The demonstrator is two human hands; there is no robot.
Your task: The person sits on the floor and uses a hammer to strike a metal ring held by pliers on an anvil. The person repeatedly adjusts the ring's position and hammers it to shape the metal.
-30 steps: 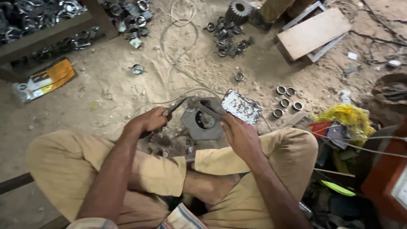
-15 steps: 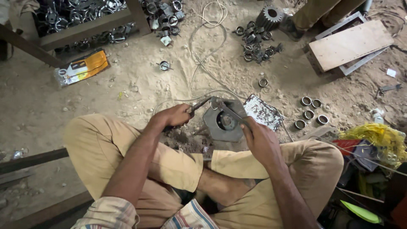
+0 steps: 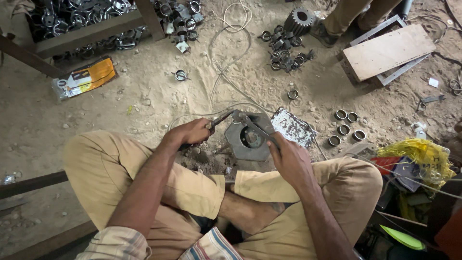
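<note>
I sit cross-legged on a sandy floor. My left hand [image 3: 192, 132] is closed around one handle of a long-handled metal tool [image 3: 239, 119]. My right hand [image 3: 288, 159] grips the tool's other handle. The jaws meet above a grey metal housing with a round hole [image 3: 248, 139] that stands on the ground between my knees. A thin cable [image 3: 226, 62] runs from the tool's head away across the sand.
A dirty metal plate [image 3: 292, 126] lies right of the housing, with several metal rings [image 3: 347, 127] beyond it. More rings and a gear [image 3: 298, 20] lie farther off, next to another person's legs [image 3: 351, 17]. A wooden board [image 3: 387, 50], a yellow packet [image 3: 84, 79] and a parts rack [image 3: 82, 24] surround me.
The view has shifted so the scene sits lower and more to the right. Both hands stay on the tool handles over the housing.
</note>
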